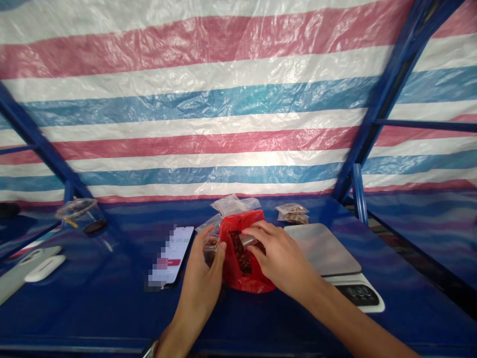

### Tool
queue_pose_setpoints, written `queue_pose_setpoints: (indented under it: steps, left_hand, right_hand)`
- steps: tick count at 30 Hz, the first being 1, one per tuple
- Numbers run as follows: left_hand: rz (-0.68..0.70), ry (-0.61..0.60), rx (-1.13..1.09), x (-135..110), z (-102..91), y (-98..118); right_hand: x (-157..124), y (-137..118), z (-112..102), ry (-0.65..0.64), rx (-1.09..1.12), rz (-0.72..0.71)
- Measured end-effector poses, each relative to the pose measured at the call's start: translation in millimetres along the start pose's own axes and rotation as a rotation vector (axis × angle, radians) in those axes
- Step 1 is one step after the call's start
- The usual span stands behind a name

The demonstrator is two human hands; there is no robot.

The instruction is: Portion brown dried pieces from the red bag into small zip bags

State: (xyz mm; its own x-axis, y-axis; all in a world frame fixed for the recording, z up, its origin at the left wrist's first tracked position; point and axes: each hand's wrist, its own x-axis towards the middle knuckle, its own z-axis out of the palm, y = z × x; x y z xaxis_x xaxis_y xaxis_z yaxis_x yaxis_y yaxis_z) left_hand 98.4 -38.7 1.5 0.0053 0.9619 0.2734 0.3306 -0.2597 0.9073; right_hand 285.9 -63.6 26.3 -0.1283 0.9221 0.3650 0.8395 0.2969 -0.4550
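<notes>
A red plastic bag (248, 283) lies open in front of me, with dark reddish-brown dried pieces (243, 257) inside. Over its mouth, my right hand (278, 253) grips a small silvery scoop (248, 240) that is down among the pieces. On the bag's left side, my left hand (203, 271) pinches a small clear plastic bag (211, 241) between thumb and fingers. That clear bag has some brownish contents and is partly hidden by the hand.
A phone (179, 256) lies left of my hands, a white kitchen scale (328, 248) to the right. Small filled bags (293, 214) and flat clear bags (234, 204) lie behind. Farther left are a plastic cup (84, 216), a white case (45, 268) and another phone (30, 263).
</notes>
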Motion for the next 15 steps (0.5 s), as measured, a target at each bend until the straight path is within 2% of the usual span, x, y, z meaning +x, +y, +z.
queue_pose_setpoints:
  steps: [2,4,12,15]
  left_hand:
    - [0.005,0.025,0.025,1.1,0.2,-1.3]
    - [0.012,0.017,0.034,1.4,1.1,-2.0]
    - [0.092,-0.024,0.127,0.4,6.2,-9.3]
    - [0.082,-0.036,0.087,2.6,8.8,-13.7]
  right_hand:
    - [-0.6,3.1,2.1,-0.086,-0.088,0.024]
    - [-0.5,4.9,4.4,-0.121,-0.145,0.041]
    - [6.0,2.3,8.0,-0.133,-0.234,0.083]
    - [8.5,0.9,8.7,-0.152,-0.224,0.107]
